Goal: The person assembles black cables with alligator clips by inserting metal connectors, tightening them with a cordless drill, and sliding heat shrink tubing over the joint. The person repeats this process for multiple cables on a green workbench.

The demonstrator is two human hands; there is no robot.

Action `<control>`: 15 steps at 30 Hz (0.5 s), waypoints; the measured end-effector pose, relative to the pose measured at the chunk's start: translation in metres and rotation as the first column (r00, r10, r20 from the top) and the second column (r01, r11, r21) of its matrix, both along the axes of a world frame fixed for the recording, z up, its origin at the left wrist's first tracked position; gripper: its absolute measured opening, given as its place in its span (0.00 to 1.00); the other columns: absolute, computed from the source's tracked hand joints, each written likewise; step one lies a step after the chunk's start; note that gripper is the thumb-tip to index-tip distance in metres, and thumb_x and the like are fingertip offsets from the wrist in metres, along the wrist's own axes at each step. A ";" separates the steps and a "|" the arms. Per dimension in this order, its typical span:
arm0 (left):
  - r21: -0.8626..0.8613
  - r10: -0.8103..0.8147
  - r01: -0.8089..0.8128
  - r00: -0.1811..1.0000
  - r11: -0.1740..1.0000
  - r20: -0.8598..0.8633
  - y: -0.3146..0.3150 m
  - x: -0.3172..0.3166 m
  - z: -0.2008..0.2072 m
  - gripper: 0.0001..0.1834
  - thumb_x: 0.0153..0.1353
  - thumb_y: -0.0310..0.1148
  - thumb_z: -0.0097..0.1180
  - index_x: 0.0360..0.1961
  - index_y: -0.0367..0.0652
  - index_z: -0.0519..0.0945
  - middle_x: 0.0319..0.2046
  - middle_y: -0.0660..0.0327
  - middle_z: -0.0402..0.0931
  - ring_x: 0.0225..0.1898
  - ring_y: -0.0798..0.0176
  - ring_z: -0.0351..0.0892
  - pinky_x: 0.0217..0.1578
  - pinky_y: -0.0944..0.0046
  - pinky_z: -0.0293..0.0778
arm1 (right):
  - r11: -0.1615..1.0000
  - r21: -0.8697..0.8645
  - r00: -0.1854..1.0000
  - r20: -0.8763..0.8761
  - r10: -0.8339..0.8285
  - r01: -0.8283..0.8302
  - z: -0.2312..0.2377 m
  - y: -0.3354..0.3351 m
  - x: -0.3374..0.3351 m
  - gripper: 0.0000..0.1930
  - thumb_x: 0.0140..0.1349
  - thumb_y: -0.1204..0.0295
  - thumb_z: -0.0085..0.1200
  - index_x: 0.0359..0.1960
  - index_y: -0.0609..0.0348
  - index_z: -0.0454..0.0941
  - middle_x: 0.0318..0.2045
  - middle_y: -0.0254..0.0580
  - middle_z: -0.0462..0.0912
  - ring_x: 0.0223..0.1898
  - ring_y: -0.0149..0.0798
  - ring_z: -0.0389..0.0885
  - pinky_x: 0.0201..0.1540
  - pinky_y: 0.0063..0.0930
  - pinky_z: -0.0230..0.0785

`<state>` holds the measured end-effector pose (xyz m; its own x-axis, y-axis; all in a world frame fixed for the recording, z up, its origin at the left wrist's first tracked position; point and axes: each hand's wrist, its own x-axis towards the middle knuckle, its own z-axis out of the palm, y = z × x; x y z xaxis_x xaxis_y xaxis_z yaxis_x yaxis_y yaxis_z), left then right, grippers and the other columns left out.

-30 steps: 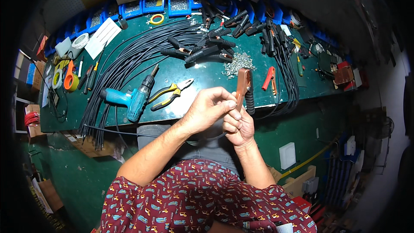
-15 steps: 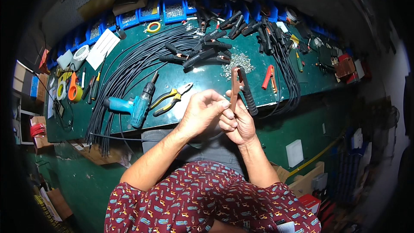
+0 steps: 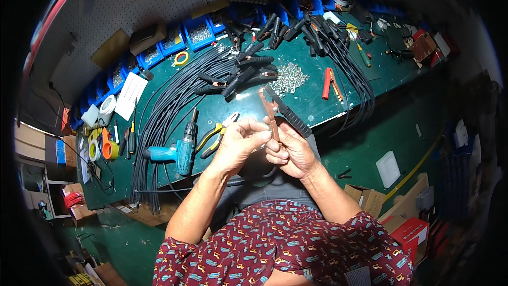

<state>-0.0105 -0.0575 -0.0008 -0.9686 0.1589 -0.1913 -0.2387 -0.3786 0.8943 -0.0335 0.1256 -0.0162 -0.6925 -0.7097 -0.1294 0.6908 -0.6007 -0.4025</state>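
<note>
My right hand (image 3: pixel 297 151) is closed around a battery clamp (image 3: pixel 271 115), which has copper-coloured jaws and arm and one black ribbed handle sleeve (image 3: pixel 293 118). The clamp stands tilted, jaws pointing up and away. Close beside it, my left hand (image 3: pixel 241 143) pinches with thumb and fingers at the bare copper arm's lower end; what lies between those fingertips is hidden. A black cable (image 3: pixel 185 189) runs from the left below my wrists toward my right hand, its end out of sight.
Left of my hands lie pliers (image 3: pixel 217 136), a teal power drill (image 3: pixel 182 151) and a bundle of black cables (image 3: pixel 159 116). Beyond are black clamps (image 3: pixel 241 77), a pile of small metal parts (image 3: pixel 289 78), a red-handled clamp (image 3: pixel 329 85) and blue bins (image 3: pixel 199 33). The bench edge (image 3: pixel 338 120) is close.
My view has turned, so the bench appears rotated. The clamp leans further left at its jaws; both hands keep their hold beside each other.
</note>
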 end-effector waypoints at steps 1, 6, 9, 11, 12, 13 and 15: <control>0.035 -0.002 0.002 1.000 0.999 0.008 0.002 0.001 0.001 0.11 0.63 0.34 0.70 0.39 0.37 0.84 0.32 0.62 0.85 0.31 0.71 0.79 0.35 0.69 0.73 | 1.000 0.007 1.000 0.008 -0.007 0.007 0.001 0.000 0.001 0.17 0.78 0.64 0.47 0.64 0.54 0.70 0.29 0.32 0.72 0.20 0.19 0.62 0.23 0.14 0.57; -0.063 -0.044 0.044 0.999 0.997 0.002 0.001 0.001 0.015 0.11 0.64 0.33 0.69 0.39 0.36 0.84 0.32 0.62 0.85 0.31 0.71 0.79 0.35 0.69 0.73 | 0.999 -0.031 0.999 -0.032 0.023 -0.024 -0.002 0.004 0.001 0.16 0.79 0.64 0.45 0.63 0.54 0.68 0.30 0.30 0.74 0.21 0.18 0.64 0.24 0.13 0.58; -0.222 -0.058 0.038 0.995 0.974 -0.086 0.000 0.001 0.020 0.11 0.65 0.34 0.68 0.40 0.37 0.85 0.32 0.63 0.84 0.31 0.73 0.78 0.33 0.70 0.73 | 1.000 -0.006 0.998 -0.061 0.021 -0.021 -0.006 0.006 0.002 0.14 0.79 0.63 0.45 0.59 0.55 0.70 0.31 0.29 0.75 0.23 0.17 0.65 0.26 0.13 0.59; -0.281 -0.053 0.023 0.994 0.959 -0.098 -0.002 0.002 0.021 0.11 0.66 0.35 0.67 0.40 0.36 0.85 0.32 0.63 0.84 0.31 0.74 0.78 0.32 0.70 0.73 | 1.000 0.024 0.997 -0.080 0.008 -0.006 -0.004 0.005 0.003 0.13 0.79 0.62 0.45 0.56 0.56 0.72 0.31 0.29 0.74 0.24 0.17 0.65 0.26 0.13 0.59; -0.303 -0.037 0.006 0.995 0.953 -0.094 -0.002 0.002 0.019 0.11 0.66 0.35 0.67 0.41 0.36 0.85 0.32 0.63 0.84 0.31 0.74 0.78 0.32 0.70 0.73 | 1.000 0.026 0.995 -0.096 0.001 0.002 -0.001 0.004 0.002 0.13 0.79 0.62 0.45 0.55 0.56 0.72 0.31 0.28 0.74 0.24 0.17 0.65 0.26 0.13 0.59; -0.325 -0.021 -0.010 0.996 0.946 -0.091 -0.002 0.002 0.017 0.11 0.67 0.35 0.66 0.41 0.36 0.85 0.32 0.63 0.84 0.31 0.74 0.77 0.32 0.70 0.73 | 1.000 0.028 0.994 -0.113 -0.007 0.010 0.001 0.003 0.002 0.13 0.79 0.61 0.45 0.55 0.56 0.72 0.31 0.28 0.74 0.24 0.17 0.65 0.26 0.12 0.59; -0.277 -0.009 -0.021 0.994 0.961 -0.106 -0.001 0.002 0.013 0.11 0.67 0.34 0.65 0.41 0.35 0.85 0.32 0.63 0.84 0.32 0.74 0.78 0.33 0.70 0.73 | 1.000 0.018 0.993 -0.116 -0.007 0.009 0.001 0.001 0.003 0.13 0.80 0.61 0.44 0.54 0.56 0.72 0.31 0.28 0.74 0.24 0.17 0.65 0.27 0.12 0.59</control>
<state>-0.0081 -0.0586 0.0119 -0.9863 0.1083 -0.1243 -0.1364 -0.1127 0.9842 -0.0301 0.1268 -0.0155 -0.7090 -0.7026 -0.0609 0.6342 -0.5974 -0.4908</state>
